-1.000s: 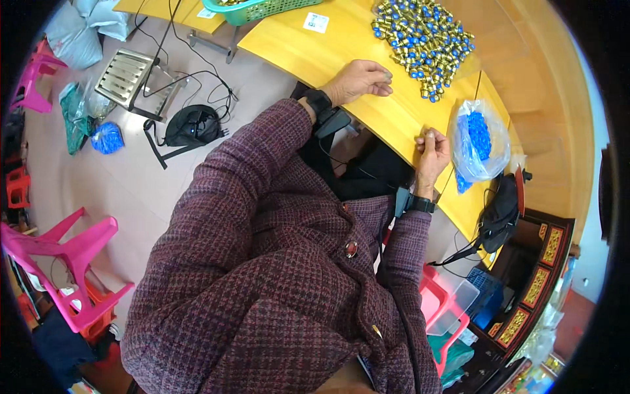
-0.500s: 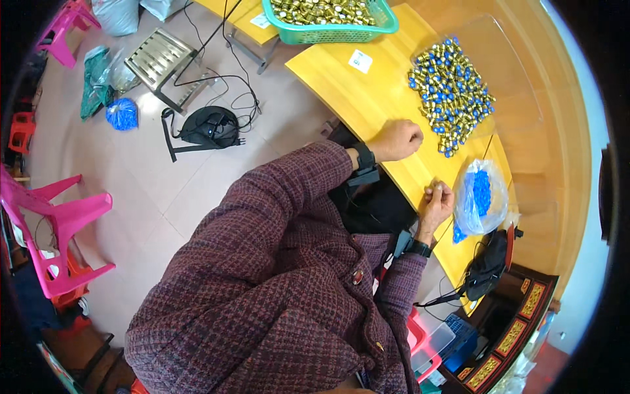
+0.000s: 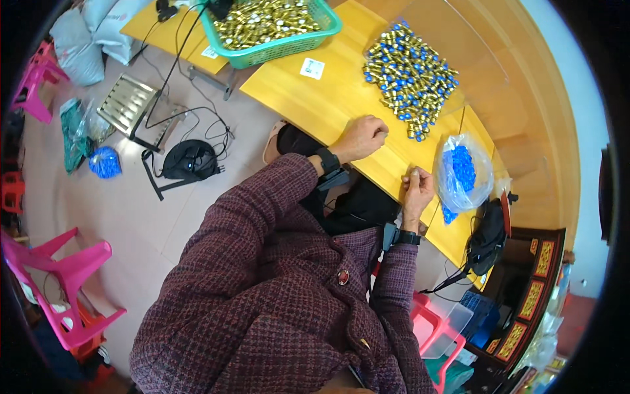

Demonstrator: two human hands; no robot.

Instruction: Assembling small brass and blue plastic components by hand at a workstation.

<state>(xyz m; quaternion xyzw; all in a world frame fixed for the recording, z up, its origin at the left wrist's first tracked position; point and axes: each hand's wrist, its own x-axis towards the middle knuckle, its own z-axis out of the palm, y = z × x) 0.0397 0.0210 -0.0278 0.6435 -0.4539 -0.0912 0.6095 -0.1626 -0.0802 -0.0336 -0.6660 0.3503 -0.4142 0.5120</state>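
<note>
curling at the near edge of the table (image 3: pixel 295 98), your right hand (image 3: pixel 418 189) sits on the near side of the pile of brass-and-blue pieces (image 3: pixel 410 82), thumb and fingertips drawn together; whether you pinch something tiny there cannot be told. your left hand (image 3: pixel 363 138) is near the pile's left front, fingers folded and palm hidden, so its grip cannot be told either. for pieces this small, you would do best with a light pinch, thumb pad against forefinger, wrists low and steady, fingertips turned toward your eyes; a hard squeeze could make a smooth one skid away. to the right of the pile and nearer you stands the clear bag of blue bits (image 3: pixel 485 180), likely an easy reach for your right hand. the pile itself lies loose on the table, narrowing toward you, and that narrow end should be the easiest place to pick singly. left of the pile you have a white card (image 3: pixel 312 68), and farther left the green basket (image 3: pixel 282 52), heaped with brass-coloured pieces (image 3: pixel 262 23). well left of the pile, on the floor, is a metal stool (image 3: pixel 128 105), with pale sacks (image 3: pixel 77 49) beyond.
</note>
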